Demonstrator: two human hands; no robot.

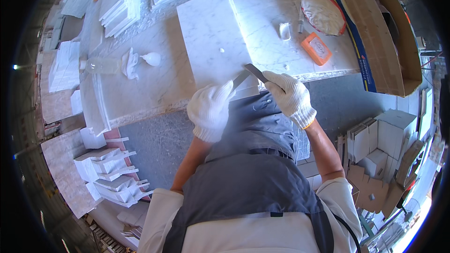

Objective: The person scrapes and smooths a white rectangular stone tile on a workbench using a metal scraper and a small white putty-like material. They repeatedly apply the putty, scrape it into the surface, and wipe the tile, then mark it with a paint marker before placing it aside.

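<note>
From the head view, both gloved hands meet at the near edge of a white marble slab (211,42) that lies on the stone surface (154,84) just ahead of the person's apron. The right hand (289,96) is closed around the handle end of a flat dark scraper blade (255,71), whose tip rests on the slab's near right corner. The left hand (211,107) sits just beside it, fingers curled over a second thin grey blade (240,79) that crosses under the first; how firmly it grips cannot be told.

A small white blob (221,50) of paste lies on the slab just beyond the hands. Farther out past the right hand are a white lump (284,30), an orange block (317,48) and a red-rimmed dish of white paste (322,13), with an open cardboard box (384,33) beyond. Past the left hand lie a clear plastic bottle (101,65) and a crumpled white cloth (131,62).

The risks, as a judgement: the two blades cross close to the gloved fingers, so a slip off the slab's edge could drive metal into the left hand. Pressing hard at the corner could chip the marble or nudge the slab, which overhangs the surface's near edge toward the person.
</note>
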